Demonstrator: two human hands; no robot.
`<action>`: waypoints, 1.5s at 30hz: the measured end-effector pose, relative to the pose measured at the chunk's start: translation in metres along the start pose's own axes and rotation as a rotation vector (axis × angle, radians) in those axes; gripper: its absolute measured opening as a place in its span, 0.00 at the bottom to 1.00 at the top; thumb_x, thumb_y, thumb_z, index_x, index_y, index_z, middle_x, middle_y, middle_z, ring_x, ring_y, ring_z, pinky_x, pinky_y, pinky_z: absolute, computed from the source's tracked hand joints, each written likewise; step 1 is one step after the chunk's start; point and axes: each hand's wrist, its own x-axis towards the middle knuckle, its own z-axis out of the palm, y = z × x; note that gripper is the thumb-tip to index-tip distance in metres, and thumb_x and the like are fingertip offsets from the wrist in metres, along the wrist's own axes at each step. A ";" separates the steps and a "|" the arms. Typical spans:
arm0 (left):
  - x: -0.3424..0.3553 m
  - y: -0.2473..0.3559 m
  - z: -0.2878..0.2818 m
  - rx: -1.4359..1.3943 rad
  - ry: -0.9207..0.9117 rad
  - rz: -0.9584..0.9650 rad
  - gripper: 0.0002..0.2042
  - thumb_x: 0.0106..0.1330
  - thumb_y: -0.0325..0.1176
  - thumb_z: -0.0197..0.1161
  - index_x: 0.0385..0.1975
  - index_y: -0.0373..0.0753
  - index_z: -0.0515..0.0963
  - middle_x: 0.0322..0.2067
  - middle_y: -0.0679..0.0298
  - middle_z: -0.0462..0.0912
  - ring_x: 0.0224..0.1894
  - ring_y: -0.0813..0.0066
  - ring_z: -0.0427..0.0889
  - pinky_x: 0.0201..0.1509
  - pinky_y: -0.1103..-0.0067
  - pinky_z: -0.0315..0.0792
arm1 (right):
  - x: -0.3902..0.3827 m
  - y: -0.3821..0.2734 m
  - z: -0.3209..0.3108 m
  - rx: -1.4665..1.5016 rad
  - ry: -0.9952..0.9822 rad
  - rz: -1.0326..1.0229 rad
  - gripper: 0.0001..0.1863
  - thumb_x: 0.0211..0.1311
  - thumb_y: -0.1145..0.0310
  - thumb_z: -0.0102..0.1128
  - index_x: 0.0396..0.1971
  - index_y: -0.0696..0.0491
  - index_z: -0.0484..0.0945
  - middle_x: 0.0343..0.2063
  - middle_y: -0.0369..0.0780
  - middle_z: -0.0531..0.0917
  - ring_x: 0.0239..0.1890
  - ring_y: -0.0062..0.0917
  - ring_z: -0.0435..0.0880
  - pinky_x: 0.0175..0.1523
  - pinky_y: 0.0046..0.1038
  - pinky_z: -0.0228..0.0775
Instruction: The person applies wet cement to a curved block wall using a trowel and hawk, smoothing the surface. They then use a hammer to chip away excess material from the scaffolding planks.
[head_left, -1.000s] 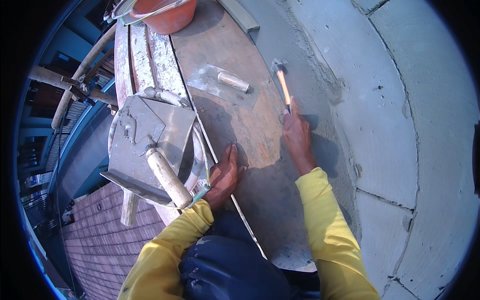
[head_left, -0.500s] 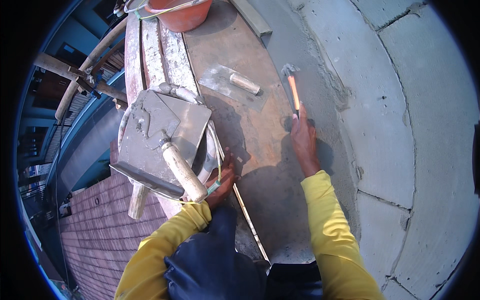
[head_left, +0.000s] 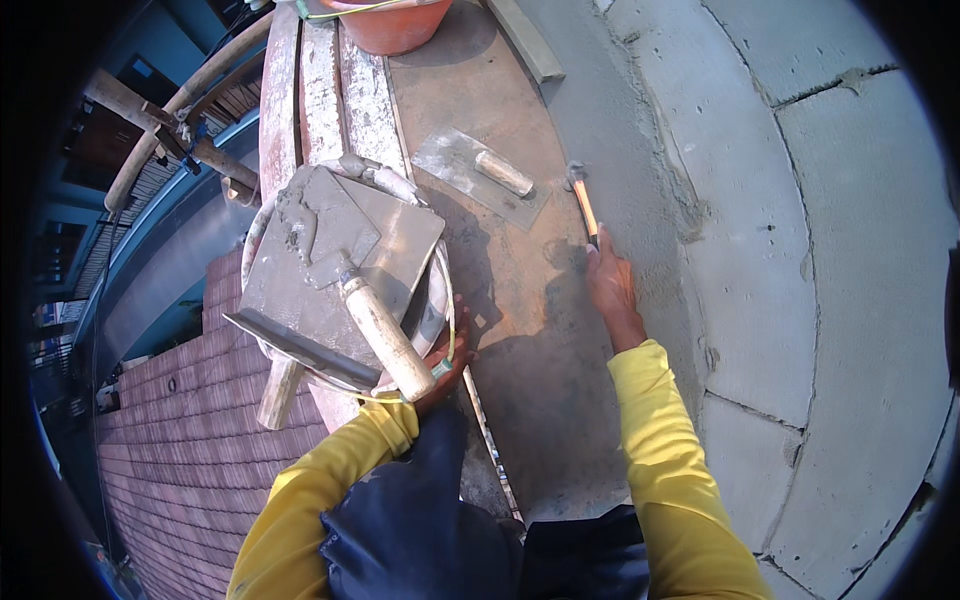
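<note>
My right hand (head_left: 612,295) is closed around the handle of a hammer (head_left: 586,205) with an orange and black grip. The grey hammer head points away from me, near the border of the brown board (head_left: 570,420) and the grey mortar strip. My left hand (head_left: 452,350) grips the right side of a mortar-smeared bucket (head_left: 436,300), partly hidden by it. Across the bucket lies a flat metal mortar board (head_left: 290,285) with wet mortar on it. A small trowel (head_left: 385,335) with a worn wooden handle rests on top. Another wooden handle (head_left: 280,395) sticks out below.
A finishing trowel (head_left: 480,178) lies on the brown board. Farther off stand an orange tub (head_left: 400,25) and a grey block strip (head_left: 525,40). Grey block masonry (head_left: 740,250) runs along the right. Left of the worn planks (head_left: 325,90) are bamboo poles (head_left: 215,75) and a tiled roof (head_left: 190,450).
My right hand has drawn the hammer slightly back toward me, its head now nearer the brown board. My left hand stays at the bucket. The whole view has shifted a little.
</note>
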 end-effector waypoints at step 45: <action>-0.023 -0.010 0.072 2.698 0.250 0.002 0.29 0.84 0.44 0.43 0.83 0.51 0.56 0.83 0.69 0.57 0.83 0.71 0.56 0.85 0.46 0.42 | -0.014 0.003 0.031 0.090 -0.044 0.209 0.30 0.84 0.65 0.52 0.80 0.50 0.61 0.35 0.59 0.87 0.36 0.56 0.89 0.42 0.52 0.77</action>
